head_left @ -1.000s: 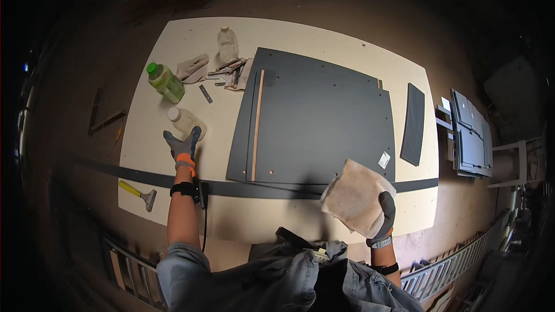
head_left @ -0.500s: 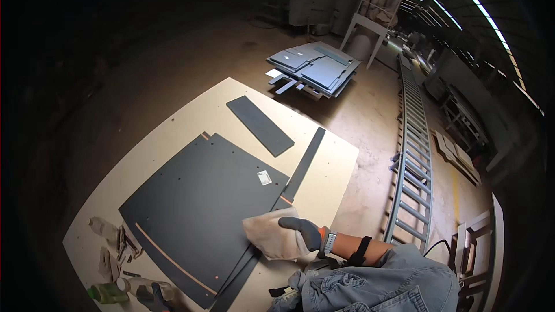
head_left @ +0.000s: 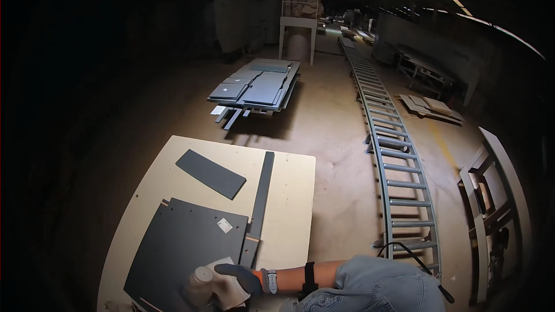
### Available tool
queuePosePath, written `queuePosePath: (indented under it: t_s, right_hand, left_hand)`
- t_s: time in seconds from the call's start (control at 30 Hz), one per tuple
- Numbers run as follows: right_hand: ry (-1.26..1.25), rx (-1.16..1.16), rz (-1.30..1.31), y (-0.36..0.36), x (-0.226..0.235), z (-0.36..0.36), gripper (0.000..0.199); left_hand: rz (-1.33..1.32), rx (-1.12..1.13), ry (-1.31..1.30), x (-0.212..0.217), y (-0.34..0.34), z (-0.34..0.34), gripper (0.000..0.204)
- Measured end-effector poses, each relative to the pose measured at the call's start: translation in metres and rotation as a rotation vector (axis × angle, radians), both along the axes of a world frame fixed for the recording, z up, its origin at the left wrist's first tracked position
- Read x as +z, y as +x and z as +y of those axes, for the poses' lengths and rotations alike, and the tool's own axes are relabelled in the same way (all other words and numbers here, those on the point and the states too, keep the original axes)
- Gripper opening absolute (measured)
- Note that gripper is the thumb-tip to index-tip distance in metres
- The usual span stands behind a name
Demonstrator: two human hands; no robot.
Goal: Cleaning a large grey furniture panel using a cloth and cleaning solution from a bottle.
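Note:
A light cloth (head_left: 232, 290) is bunched in my gloved right hand (head_left: 245, 277), whose fingers close over its top at the lower edge of the view. Right beside the cloth, a bottle with a pale round cap (head_left: 202, 276) is held up over a dark grey panel (head_left: 188, 242); its body is blurred. My left hand is around the bottle's lower part, mostly lost in blur and against the dark panel. The panel bears a white label (head_left: 224, 225) and small holes.
A narrow dark strip (head_left: 263, 196) and a short dark board (head_left: 211, 173) lie on the pale worktable (head_left: 289, 214). Beyond stands a stack of grey panels (head_left: 260, 84). A roller conveyor (head_left: 396, 167) runs along the right, with a frame (head_left: 497, 196) farther right.
The bottle has come up from the table's lower left to beside the cloth. My right hand still holds the cloth. The view has turned and lifted, showing more of the hall.

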State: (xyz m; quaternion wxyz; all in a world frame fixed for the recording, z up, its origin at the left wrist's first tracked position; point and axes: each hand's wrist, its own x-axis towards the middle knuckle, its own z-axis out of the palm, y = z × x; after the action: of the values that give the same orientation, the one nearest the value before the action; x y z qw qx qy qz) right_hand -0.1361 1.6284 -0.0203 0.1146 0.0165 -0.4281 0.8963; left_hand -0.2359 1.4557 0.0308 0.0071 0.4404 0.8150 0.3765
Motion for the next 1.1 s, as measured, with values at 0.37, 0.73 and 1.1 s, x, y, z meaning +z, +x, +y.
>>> queuePosePath:
  t_s: [0.37, 0.73, 1.1]
  right_hand:
    - [-0.545, 0.261, -0.078, 0.008, 0.092, 0.081, 0.058]
    - [-0.543, 0.407, 0.015, 0.016, 0.095, 0.091, 0.059]
    - [-0.596, 0.372, 0.021, 0.012, 0.083, 0.103, 0.058]
  left_hand:
    - [0.871, 0.255, -0.316, 0.137, -0.016, 0.031, 0.070]
    - [1.026, 0.234, -0.485, 0.169, 0.018, 0.059, 0.050]
    - [1.105, 0.170, -0.653, 0.186, 0.023, 0.079, 0.041]
